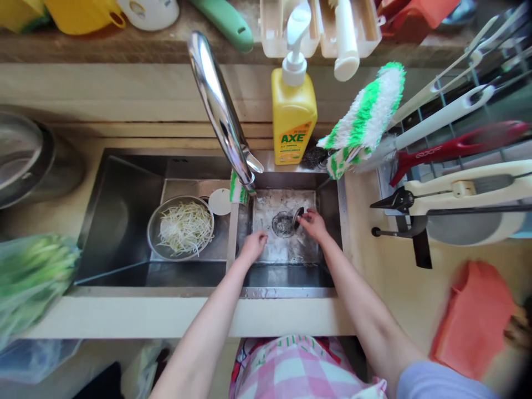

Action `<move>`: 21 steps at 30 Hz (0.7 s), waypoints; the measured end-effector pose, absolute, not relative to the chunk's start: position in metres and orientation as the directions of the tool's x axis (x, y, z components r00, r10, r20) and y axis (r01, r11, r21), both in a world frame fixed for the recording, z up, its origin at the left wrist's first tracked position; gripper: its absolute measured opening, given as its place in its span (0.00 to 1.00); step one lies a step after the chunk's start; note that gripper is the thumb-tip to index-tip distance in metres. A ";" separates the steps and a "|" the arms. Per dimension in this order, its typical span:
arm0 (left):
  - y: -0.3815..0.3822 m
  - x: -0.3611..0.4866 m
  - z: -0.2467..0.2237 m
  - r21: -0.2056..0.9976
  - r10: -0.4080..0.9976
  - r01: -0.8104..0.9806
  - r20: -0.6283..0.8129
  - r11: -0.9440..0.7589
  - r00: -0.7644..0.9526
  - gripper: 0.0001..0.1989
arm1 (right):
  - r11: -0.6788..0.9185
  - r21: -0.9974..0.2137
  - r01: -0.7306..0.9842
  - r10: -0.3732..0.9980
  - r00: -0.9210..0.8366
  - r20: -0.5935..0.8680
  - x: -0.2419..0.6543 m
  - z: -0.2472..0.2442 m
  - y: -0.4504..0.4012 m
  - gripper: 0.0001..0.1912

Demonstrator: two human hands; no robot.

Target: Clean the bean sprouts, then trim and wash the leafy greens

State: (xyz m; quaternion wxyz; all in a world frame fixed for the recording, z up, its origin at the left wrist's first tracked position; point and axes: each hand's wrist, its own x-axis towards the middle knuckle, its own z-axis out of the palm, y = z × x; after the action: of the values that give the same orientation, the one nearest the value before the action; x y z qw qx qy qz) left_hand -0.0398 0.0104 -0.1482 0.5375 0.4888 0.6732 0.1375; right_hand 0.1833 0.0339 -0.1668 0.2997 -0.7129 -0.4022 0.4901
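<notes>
In the right basin of the steel sink (286,292), my right hand (313,226) pinches a round metal drain strainer (297,218), tilted up on its edge. The round drain (283,224) lies just to its left. My left hand (254,247) is closed over the same basin, left of the drain, its fingers curled together. Whether anything small is between them I cannot make out. Wet specks cover the basin floor around the drain.
A bowl of bean sprouts (185,228) stands in the left basin beside a white disc (219,201). The faucet (220,105) arches over the divider. Behind stands a yellow soap bottle (293,119); hanging utensils (461,149) crowd the right. Bagged greens (37,271) lie left.
</notes>
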 end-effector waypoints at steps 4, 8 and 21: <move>-0.001 -0.038 -0.133 0.674 0.675 0.216 -0.733 0.707 0.081 0.09 | -0.490 -0.866 0.098 0.869 0.138 -0.475 0.182 -0.146 0.019 0.14; -0.012 -0.040 -0.119 0.666 0.657 0.079 -0.745 0.742 0.110 0.13 | -0.575 -0.776 -0.261 0.807 -0.024 -0.590 0.181 -0.134 0.000 0.16; -0.038 -0.024 -0.100 0.749 0.741 0.213 -0.658 0.627 0.134 0.12 | -0.650 -0.638 -0.414 0.759 -0.313 -0.571 0.151 -0.103 -0.057 0.15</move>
State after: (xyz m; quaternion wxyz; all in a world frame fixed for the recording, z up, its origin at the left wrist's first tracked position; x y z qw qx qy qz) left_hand -0.0237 -0.0381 -0.0998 0.6494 0.3812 0.6258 0.2030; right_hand 0.1506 -0.0573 -0.1031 0.3725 -0.4527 -0.1908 0.7873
